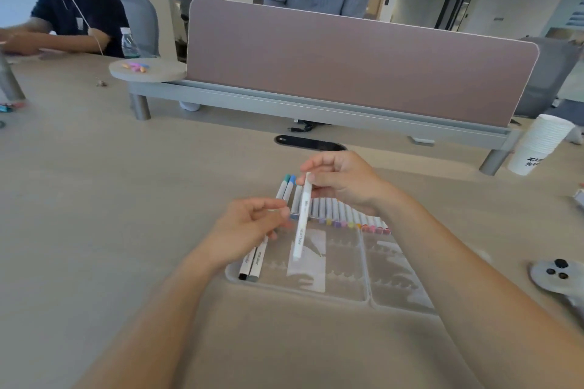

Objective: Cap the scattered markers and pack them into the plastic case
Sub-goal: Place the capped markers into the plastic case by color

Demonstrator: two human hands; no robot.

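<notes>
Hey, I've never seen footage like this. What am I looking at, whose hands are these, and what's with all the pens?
There is no machine here. It is a single picture from a wide-angle camera worn on a person's head, looking down at their own bare hands. The right hand pinches a white marker near its top, above a clear plastic case on the table. A row of markers lies along the case's far side. Two more markers lie at its left end, beneath the left hand. Its fingers are curled, but I cannot tell whether it holds anything.
</notes>
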